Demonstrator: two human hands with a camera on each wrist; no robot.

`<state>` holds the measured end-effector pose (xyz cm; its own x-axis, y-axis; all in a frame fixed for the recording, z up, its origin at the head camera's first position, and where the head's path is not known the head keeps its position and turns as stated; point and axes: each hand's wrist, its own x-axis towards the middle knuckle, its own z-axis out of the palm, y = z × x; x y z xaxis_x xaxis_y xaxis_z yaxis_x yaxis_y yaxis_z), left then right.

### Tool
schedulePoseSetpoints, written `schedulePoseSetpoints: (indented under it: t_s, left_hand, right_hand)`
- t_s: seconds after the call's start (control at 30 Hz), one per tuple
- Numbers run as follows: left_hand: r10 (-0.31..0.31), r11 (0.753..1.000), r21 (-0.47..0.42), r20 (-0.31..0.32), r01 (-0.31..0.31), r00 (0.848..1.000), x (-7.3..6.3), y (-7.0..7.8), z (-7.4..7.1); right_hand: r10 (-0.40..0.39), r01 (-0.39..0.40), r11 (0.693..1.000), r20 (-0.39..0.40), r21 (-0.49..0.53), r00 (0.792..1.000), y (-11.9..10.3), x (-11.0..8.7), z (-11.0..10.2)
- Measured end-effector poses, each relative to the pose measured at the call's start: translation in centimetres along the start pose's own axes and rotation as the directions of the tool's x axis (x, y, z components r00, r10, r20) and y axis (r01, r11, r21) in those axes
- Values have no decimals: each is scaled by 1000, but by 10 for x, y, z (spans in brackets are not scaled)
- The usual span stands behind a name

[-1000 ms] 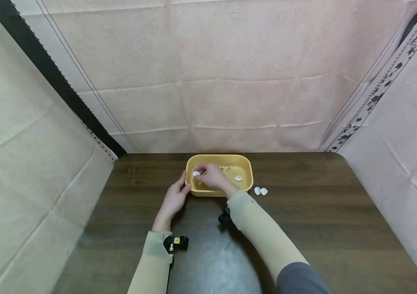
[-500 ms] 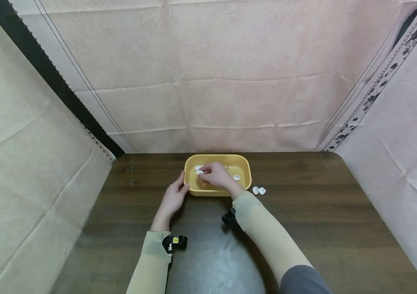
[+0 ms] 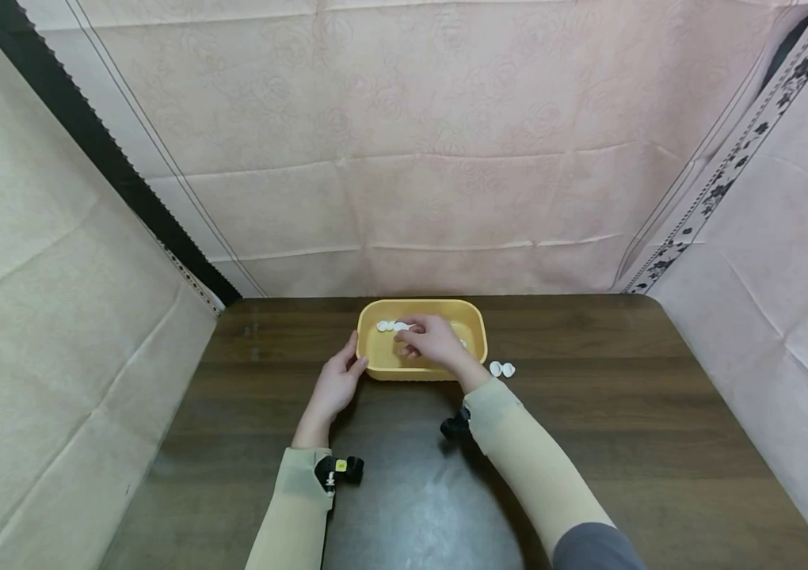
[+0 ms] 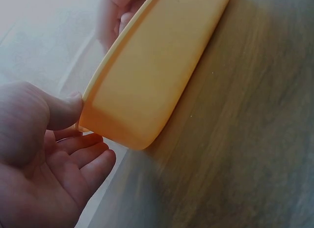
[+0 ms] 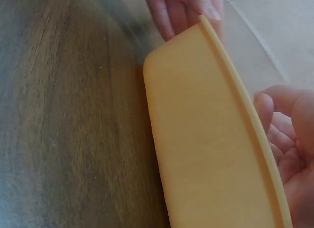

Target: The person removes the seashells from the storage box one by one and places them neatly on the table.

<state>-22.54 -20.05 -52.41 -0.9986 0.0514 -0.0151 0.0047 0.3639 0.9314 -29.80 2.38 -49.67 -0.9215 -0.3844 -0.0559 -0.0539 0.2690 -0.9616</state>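
Note:
A yellow rectangular tray point(image 3: 404, 375) stands on the wooden table near its far edge. My left hand point(image 3: 337, 383) grips the tray's left end; in the left wrist view the thumb point(image 4: 67, 110) lies at the rim and the fingers are below it. Inside the tray, my right hand point(image 3: 438, 345) pinches a small white disc point(image 3: 400, 326) between thumb and index finger. Two similar white discs point(image 3: 382, 326) lie in a row just left of it, along the back. Part of another white disc point(image 3: 464, 343) shows beside the right wrist. The tray wall point(image 5: 196, 125) hides much of the right hand in its wrist view.
Two more white discs point(image 3: 501, 370) lie side by side on the table, right of the tray. Behind the table hangs a pale cloth point(image 3: 447, 198), with further cloth at both sides. Each forearm wears a small black wrist camera point(image 3: 349, 469).
My right hand has moved right and slightly back with the pinched disc, which now lines up with the other two. My left hand has stayed at the tray's end.

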Motion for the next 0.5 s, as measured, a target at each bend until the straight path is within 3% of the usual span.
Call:
schedulePoseSetpoints:
  t_s: [0.1, 0.33, 0.5]
  left_hand:
    - [-3, 1000, -4, 0, 3, 1000, 0, 0, 0]
    - [-4, 1000, -12, 2, 4, 1000, 0, 0, -1]
    - [1, 1000, -16, 4, -1, 1000, 1, -2, 0]
  right_hand:
    - [7, -4, 998, -47, 65, 999, 2, -4, -5]
    - [21, 0, 994, -190, 113, 982, 2, -14, -21]
    - [29, 13, 986, -245, 169, 969, 3, -20, -31]
